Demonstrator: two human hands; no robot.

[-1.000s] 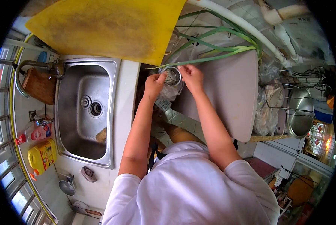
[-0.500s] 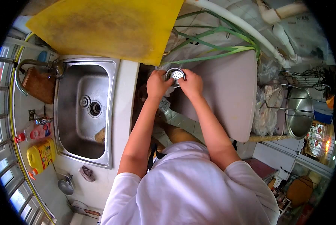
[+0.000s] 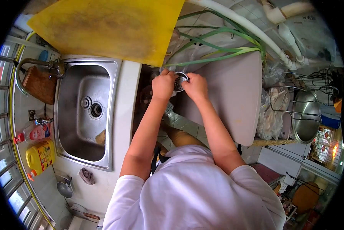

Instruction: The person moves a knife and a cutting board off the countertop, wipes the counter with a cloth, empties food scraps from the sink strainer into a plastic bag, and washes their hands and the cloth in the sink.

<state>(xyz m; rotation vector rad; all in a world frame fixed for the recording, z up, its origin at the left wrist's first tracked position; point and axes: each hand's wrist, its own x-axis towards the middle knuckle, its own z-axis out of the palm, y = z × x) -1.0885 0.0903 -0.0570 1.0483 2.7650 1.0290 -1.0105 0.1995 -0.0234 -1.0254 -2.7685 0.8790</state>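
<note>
Between my two hands is a round metal sink strainer point(image 3: 181, 80) with a perforated inside, held up above the gap beside the counter. My left hand point(image 3: 163, 86) grips its left side, fingers curled over the rim. Closed on the opposite side is my right hand point(image 3: 197, 85), its thumb at the rim. The strainer is tilted, its holes partly covered by fingers. To the left, a stainless steel sink point(image 3: 110, 115) has an open drain hole point(image 3: 96, 110), with a small round metal fitting point(image 3: 86, 102) beside it.
A yellow board point(image 3: 103, 30) juts over the sink's far end. Green onions point(image 3: 218, 55) lie behind a grey-brown panel point(image 3: 233, 96) at my right. A faucet point(image 3: 33, 63), a yellow detergent jug point(image 3: 40, 157) and a brown sponge-like piece point(image 3: 101, 137) are on the sink side.
The strainer has turned from facing up toward me to a more tilted angle. My left hand has rolled over its rim. My right hand has barely moved.
</note>
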